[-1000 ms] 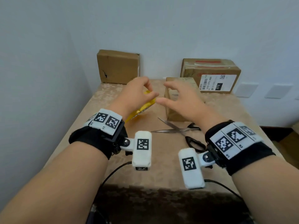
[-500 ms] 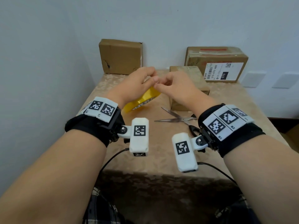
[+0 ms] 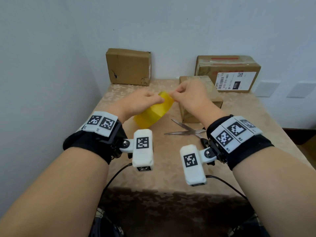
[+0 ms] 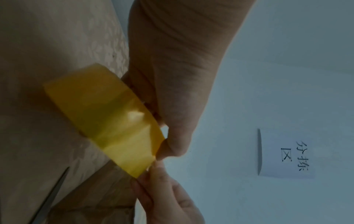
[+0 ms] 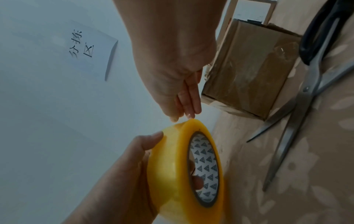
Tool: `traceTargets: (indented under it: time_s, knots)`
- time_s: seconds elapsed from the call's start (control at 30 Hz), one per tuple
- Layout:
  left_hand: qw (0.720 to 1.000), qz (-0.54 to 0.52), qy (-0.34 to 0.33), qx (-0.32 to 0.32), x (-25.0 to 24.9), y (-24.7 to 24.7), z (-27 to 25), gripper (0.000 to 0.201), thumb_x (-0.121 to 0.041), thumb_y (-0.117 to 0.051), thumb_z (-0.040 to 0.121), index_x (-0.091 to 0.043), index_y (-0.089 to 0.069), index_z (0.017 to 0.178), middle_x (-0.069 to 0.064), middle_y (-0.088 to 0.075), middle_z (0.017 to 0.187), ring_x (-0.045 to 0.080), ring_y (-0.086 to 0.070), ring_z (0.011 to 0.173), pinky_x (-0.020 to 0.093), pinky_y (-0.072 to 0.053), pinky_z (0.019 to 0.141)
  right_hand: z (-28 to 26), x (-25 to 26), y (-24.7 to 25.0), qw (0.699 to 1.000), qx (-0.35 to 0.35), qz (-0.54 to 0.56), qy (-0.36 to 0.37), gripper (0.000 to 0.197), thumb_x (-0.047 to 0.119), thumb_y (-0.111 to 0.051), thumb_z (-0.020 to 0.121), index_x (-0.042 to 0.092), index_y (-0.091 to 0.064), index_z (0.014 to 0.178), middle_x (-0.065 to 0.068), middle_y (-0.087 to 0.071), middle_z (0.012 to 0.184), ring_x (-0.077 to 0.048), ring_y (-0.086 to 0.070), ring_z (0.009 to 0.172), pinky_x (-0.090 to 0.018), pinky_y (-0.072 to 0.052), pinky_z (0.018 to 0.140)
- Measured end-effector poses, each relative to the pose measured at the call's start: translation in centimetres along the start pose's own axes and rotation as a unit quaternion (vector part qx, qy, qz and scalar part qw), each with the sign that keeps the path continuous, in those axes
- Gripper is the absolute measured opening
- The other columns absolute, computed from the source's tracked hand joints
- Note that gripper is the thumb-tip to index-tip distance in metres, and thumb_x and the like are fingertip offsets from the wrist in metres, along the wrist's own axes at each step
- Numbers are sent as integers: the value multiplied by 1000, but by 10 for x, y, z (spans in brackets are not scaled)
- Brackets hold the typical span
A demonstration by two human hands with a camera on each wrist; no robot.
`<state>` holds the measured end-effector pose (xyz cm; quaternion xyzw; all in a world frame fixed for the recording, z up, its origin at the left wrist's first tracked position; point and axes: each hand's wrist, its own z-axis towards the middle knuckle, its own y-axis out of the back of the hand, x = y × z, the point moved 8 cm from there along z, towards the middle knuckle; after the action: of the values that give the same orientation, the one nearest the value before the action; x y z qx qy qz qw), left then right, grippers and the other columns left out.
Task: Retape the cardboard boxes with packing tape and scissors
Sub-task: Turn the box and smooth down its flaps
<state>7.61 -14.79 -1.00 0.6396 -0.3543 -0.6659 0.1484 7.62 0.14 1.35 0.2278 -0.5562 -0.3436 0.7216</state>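
My left hand (image 3: 158,100) grips a yellow roll of packing tape (image 3: 153,112) above the table, thumb on its outer face and a finger inside the patterned core (image 5: 203,163). My right hand (image 3: 173,95) pinches the top rim of the tape roll (image 4: 99,115) with its fingertips (image 4: 151,171); whether a tape end is lifted I cannot tell. Scissors (image 3: 186,130) lie open on the table below my right wrist. A small cardboard box (image 3: 216,97) stands just behind my right hand.
Two more cardboard boxes stand against the back wall: a plain one (image 3: 128,67) at the left and one with a white label (image 3: 227,72) at the right. The table (image 3: 171,170) has a beige patterned cloth. A paper sign (image 4: 287,156) hangs on the wall.
My right hand has gone from open and reaching to pinching the rim of the roll. The left hand has tilted the roll up toward it.
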Motion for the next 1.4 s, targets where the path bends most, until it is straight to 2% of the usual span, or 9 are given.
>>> traceTargets:
  time_s: [0.13, 0.23, 0.37, 0.57, 0.77, 0.87, 1.03, 1.17, 1.4]
  knots:
    - [999, -32, -16, -11, -3, 6, -2, 46, -60, -51, 86, -15, -62, 88, 7, -54, 81, 18, -48, 73, 32, -34, 71, 0, -1, 2, 1000, -7, -8, -7, 23, 25, -68, 86, 8, -70, 72, -8, -70, 77, -31, -65, 82, -45, -53, 82]
    - [993, -79, -30, -84, -9, 20, -4, 48, -54, -49, 91, -12, -53, 70, 10, -43, 66, 19, -41, 60, 31, -34, 66, 1, -1, 10, 999, -37, 10, -22, 21, 31, -66, 88, 19, -65, 71, 6, -61, 71, -20, -63, 83, -44, -50, 86]
    - [981, -136, -49, -132, -16, 31, -4, 28, -39, -56, 88, -15, -53, 74, 7, -44, 73, 18, -41, 67, 30, -35, 66, 1, -2, 25, 998, -59, 19, -21, 26, 33, -62, 91, 12, -72, 81, 1, -66, 77, -17, -62, 80, -35, -51, 79]
    - [985, -52, -103, -129, -30, 33, -3, 21, -36, -60, 90, -16, -62, 95, 2, -64, 94, 19, -60, 89, 36, -48, 75, 5, -2, 49, 995, -85, 40, -18, 31, 37, -63, 88, 12, -70, 70, 1, -61, 65, -23, -62, 79, -48, -47, 91]
    - [966, 202, -93, -134, -39, 19, 7, 36, -46, -47, 95, -19, -67, 107, -4, -63, 102, 17, -56, 95, 30, -42, 81, -2, -28, 62, 994, -58, 69, -56, 39, 26, -62, 89, -12, -62, 77, -23, -69, 86, -36, -64, 93, -33, -43, 91]
    - [945, 286, -101, -122, -49, 4, 15, 46, -48, -34, 99, -19, -67, 84, -1, -65, 77, 16, -56, 71, 39, -40, 87, -2, -47, 61, 992, -38, 53, -104, 23, 14, -59, 85, 8, -54, 64, -14, -55, 72, -34, -61, 78, -41, -49, 92]
    - [912, 375, -107, -124, -67, 4, 33, 46, -43, -38, 98, -15, -68, 75, 0, -59, 64, 21, -57, 67, 36, -31, 81, -3, -60, 65, 991, -50, 9, -126, 34, 15, -58, 83, 16, -38, 56, -2, -37, 57, -20, -45, 59, -44, -54, 82]
    - [916, 379, -87, -95, -69, 1, 42, 46, -39, -44, 96, -19, -43, 55, -4, -40, 53, 19, -44, 55, 36, -33, 81, 3, -63, 62, 991, -48, -44, -114, 28, 15, -58, 83, 16, -43, 59, -1, -40, 58, -19, -46, 60, -35, -50, 65]
    - [918, 377, -89, -81, -67, -10, 47, 47, -37, -45, 95, -19, -40, 52, -3, -39, 52, 18, -41, 54, 37, -37, 84, 5, -71, 60, 987, -36, -106, -115, 15, 21, -59, 83, 12, -57, 71, -1, -52, 66, -20, -53, 69, -30, -46, 65]
